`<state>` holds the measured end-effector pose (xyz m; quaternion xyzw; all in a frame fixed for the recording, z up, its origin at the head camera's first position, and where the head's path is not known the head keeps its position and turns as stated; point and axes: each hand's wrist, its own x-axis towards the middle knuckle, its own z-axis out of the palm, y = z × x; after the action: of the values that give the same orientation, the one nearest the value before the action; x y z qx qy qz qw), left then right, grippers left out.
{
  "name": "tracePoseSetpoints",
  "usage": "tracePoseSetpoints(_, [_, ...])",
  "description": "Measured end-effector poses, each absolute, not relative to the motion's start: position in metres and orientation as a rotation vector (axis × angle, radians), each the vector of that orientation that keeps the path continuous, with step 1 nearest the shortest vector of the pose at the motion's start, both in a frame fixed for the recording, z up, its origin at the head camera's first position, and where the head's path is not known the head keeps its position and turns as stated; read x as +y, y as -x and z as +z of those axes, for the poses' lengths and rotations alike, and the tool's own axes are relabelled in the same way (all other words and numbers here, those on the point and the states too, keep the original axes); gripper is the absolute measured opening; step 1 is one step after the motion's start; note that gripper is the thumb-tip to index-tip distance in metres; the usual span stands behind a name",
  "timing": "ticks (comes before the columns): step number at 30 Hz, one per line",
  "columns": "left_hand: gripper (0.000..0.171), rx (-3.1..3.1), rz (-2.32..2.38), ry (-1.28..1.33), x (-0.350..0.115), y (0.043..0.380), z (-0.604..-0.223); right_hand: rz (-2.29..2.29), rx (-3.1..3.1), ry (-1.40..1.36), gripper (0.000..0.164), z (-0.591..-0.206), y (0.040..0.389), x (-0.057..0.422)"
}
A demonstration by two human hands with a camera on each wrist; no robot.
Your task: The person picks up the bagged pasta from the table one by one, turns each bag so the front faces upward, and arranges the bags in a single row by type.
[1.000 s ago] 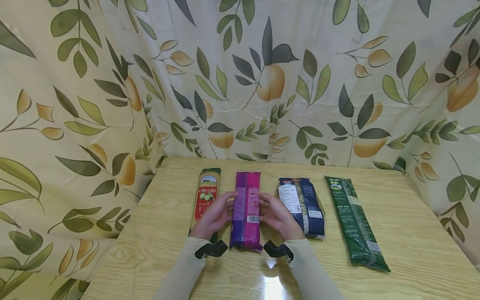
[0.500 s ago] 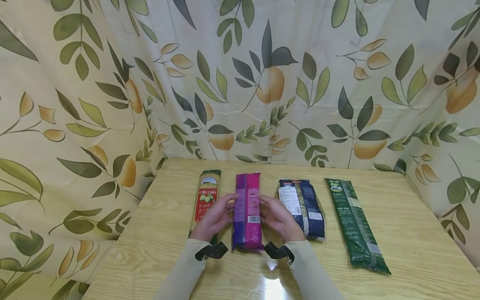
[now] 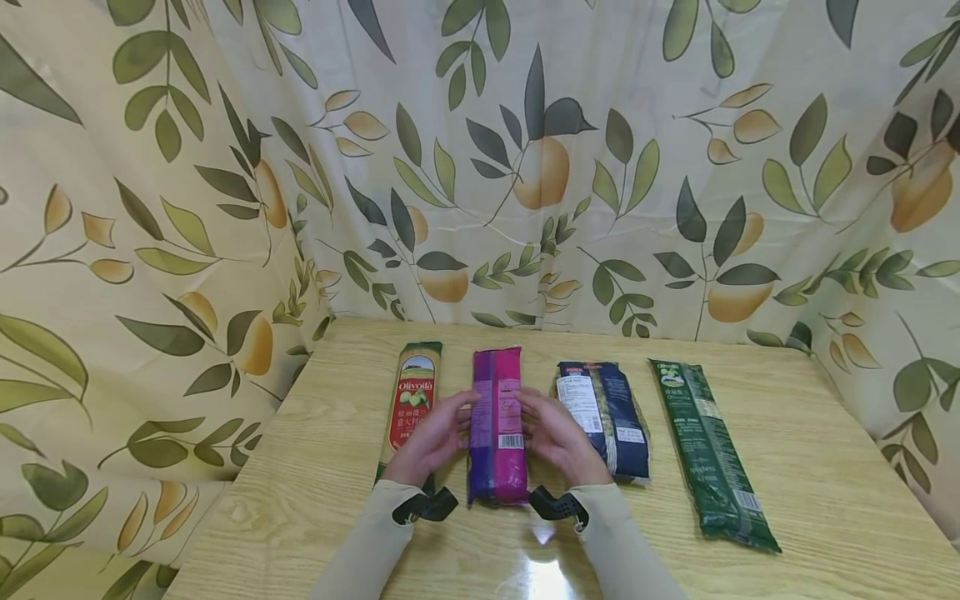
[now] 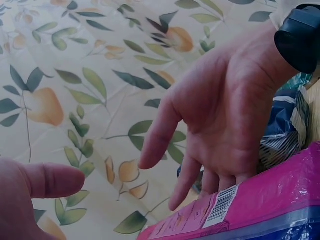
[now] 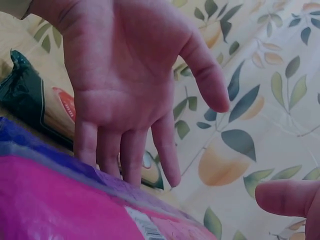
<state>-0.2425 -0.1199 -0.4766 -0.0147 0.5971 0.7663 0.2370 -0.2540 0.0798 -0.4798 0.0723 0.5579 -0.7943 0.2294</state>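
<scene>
A long pink-and-purple plastic packet with a barcode (image 3: 498, 429) lies lengthwise on the table between my hands. My left hand (image 3: 435, 437) is along its left side and my right hand (image 3: 557, 437) along its right side. In the left wrist view the right hand (image 4: 225, 115) has its thumb held off and its other fingertips down behind the packet's edge. From the right wrist view, the left hand (image 5: 120, 85) shows straight fingers reaching down behind the packet's purple side, thumb apart. Neither thumb presses on the packet.
Left of the packet lies a red-and-gold Olivoilà pasta pack (image 3: 408, 408), partly behind my left hand. To the right are a dark blue bag with white labels (image 3: 603, 417) and a long green spaghetti pack (image 3: 712, 454). A leaf-patterned curtain (image 3: 480, 167) borders the wooden table (image 3: 825, 467).
The near end of the pink-and-purple packet has shifted slightly right between the hands. Both hands stay beside it, and the other packs keep their places. The head view has tilted slightly.
</scene>
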Motion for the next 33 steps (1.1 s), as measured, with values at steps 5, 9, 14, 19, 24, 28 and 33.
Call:
tracePoseSetpoints(5, [0.065,1.66,2.08,0.015,-0.119,0.243,-0.479,-2.202,1.52,-0.225,0.053,-0.478,0.253,0.08])
tracePoseSetpoints(9, [0.07,1.66,2.072,0.012,-0.119,0.243,-0.481,-2.208,1.498,-0.252,0.05,-0.477,0.253,0.08])
tracePoseSetpoints(14, [0.071,1.652,2.074,0.001,-0.118,0.242,-0.483,-2.234,1.471,-0.275,0.044,-0.476,0.254,0.081])
tracePoseSetpoints(19, [0.071,1.653,2.071,-0.035,-0.115,0.241,-0.483,-2.272,1.428,-0.31,0.039,-0.474,0.254,0.081])
tracePoseSetpoints(24, [0.066,1.665,2.066,-0.071,-0.113,0.239,-0.483,-2.277,1.419,-0.321,0.042,-0.472,0.253,0.081])
tracePoseSetpoints(28, [0.06,1.675,2.054,-0.079,-0.111,0.237,-0.483,-2.279,1.431,-0.326,0.045,-0.471,0.253,0.082])
tracePoseSetpoints(33, [0.057,1.68,2.049,-0.086,-0.109,0.236,-0.481,-2.288,1.44,-0.327,0.049,-0.469,0.253,0.083])
